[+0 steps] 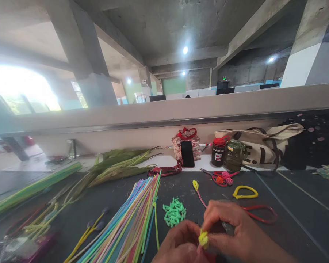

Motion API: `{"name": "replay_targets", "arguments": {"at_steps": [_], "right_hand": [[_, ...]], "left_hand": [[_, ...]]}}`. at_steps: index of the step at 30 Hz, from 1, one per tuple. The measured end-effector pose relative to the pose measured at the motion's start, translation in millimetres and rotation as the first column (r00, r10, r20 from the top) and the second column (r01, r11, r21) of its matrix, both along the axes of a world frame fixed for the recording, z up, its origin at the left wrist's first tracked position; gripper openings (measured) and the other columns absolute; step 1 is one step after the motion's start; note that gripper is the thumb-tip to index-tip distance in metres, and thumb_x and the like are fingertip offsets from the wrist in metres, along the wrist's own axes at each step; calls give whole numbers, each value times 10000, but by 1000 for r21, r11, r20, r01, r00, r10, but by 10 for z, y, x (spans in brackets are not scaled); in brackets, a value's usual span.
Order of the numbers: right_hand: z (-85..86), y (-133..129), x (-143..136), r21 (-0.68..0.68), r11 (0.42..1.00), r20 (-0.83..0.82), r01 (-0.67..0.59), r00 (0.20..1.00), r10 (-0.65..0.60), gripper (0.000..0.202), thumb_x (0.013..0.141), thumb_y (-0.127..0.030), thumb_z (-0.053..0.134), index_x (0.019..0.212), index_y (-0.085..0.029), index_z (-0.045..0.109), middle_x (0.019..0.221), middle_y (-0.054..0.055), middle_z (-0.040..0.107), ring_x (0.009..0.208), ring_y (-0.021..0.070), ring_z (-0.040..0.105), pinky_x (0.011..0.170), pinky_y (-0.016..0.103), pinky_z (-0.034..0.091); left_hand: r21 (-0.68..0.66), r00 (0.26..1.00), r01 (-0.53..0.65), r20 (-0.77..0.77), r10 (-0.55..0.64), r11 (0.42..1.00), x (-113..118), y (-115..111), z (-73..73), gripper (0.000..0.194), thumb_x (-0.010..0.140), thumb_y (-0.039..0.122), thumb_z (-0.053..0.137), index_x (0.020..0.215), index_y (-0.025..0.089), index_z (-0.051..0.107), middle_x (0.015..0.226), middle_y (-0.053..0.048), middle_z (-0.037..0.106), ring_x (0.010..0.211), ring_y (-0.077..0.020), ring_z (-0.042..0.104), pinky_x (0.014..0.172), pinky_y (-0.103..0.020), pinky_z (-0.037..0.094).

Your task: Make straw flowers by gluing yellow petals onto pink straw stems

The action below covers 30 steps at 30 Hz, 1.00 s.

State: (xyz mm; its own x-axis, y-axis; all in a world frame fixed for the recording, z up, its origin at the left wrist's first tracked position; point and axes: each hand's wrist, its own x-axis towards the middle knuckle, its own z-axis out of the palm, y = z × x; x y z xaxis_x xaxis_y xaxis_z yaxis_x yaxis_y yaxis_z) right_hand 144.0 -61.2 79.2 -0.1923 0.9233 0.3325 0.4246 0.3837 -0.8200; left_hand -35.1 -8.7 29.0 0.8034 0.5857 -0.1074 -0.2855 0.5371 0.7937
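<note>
My left hand and my right hand meet at the lower right of centre. Both are closed, pinching a small yellow tuft between thumbs and fingertips. What lies below the tuft is mostly hidden by my fingers. Just beyond the hands, a similar piece with a yellow head on a thin pink stem rests on the dark mat. Left of it is a pile of short green pieces. A large fan of long, thin pastel sticks spreads out beside my left hand.
Yellow and red loop handles lie right of my hands. Behind are scissors, a phone against a patterned pouch, a dark jar, a glass mug and a canvas bag. Long green leaves lie left.
</note>
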Motion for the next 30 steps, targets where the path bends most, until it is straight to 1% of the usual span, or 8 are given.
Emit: {"name": "replay_targets", "arguments": {"at_steps": [2, 4, 8, 11, 17, 22, 27, 30], "right_hand": [[-17, 8, -7, 5, 1000, 9, 0, 1000, 0, 65, 696, -132, 682, 716, -186, 653, 681, -31, 592, 643, 116, 551, 602, 223, 410], [-25, 14, -15, 6, 1000, 25, 9, 1000, -9, 60, 706, -132, 673, 718, -188, 656, 678, -30, 588, 641, 115, 553, 608, 223, 414], [-20, 11, -33, 11, 1000, 67, 24, 997, -25, 72, 716, -127, 666, 737, -195, 663, 688, -26, 588, 674, 123, 566, 638, 224, 420], [-27, 11, -47, 18, 1000, 82, 18, 996, -19, 45, 721, -149, 673, 741, -188, 666, 685, -21, 592, 668, 123, 568, 615, 218, 418], [-28, 33, 4, 40, 996, 50, -77, 996, 75, 164, 769, -266, 656, 926, -237, 691, 706, -16, 606, 667, 127, 567, 620, 225, 429], [19, 28, 31, 63, 993, 62, -102, 993, 98, 312, 704, -162, 714, 989, -282, 670, 775, -23, 618, 696, 119, 577, 651, 211, 440], [2, 39, -23, 111, 982, 86, -154, 986, 145, 159, 729, -164, 697, 884, -201, 693, 757, 2, 643, 708, 111, 602, 657, 193, 443], [-17, 47, -25, 134, 979, 90, -156, 985, 145, 78, 770, -201, 663, 837, -176, 696, 726, 13, 644, 684, 109, 603, 643, 195, 444]], "left_hand": [[36, 995, -98, -6, 98, 995, 13, 22, -2, 406, 538, 355, 774, 867, 158, 642, 842, -48, 637, 734, -155, 574, 645, -230, 388], [10, 991, -128, 43, 128, 992, 51, 22, -33, 413, 566, 367, 760, 906, 171, 632, 828, -43, 639, 715, -157, 590, 638, -240, 401], [-118, 983, -74, 160, 93, 990, 154, -28, -109, 332, 570, 334, 774, 801, 148, 624, 691, -28, 639, 601, -125, 599, 617, -237, 420], [-162, 983, -89, 142, 113, 983, 174, -47, -119, 279, 561, 238, 789, 749, 140, 608, 666, -17, 645, 587, -106, 597, 613, -216, 433], [-176, 993, -18, 113, 38, 984, 73, 25, -78, 229, 611, 240, 758, 729, 143, 588, 667, -17, 661, 515, -86, 592, 542, -180, 438], [-155, 988, 54, 152, -30, 986, 71, 54, -109, 220, 621, 259, 745, 716, 121, 604, 626, -43, 653, 498, -87, 581, 505, -162, 421], [-209, 984, 56, 178, -19, 976, 111, 21, -147, 168, 622, 195, 741, 682, 112, 607, 659, -36, 646, 549, -86, 589, 561, -169, 440], [-176, 985, 73, 164, -44, 982, 107, 10, -151, 158, 661, 220, 716, 709, 112, 611, 647, -52, 653, 535, -93, 596, 535, -168, 440]]}}
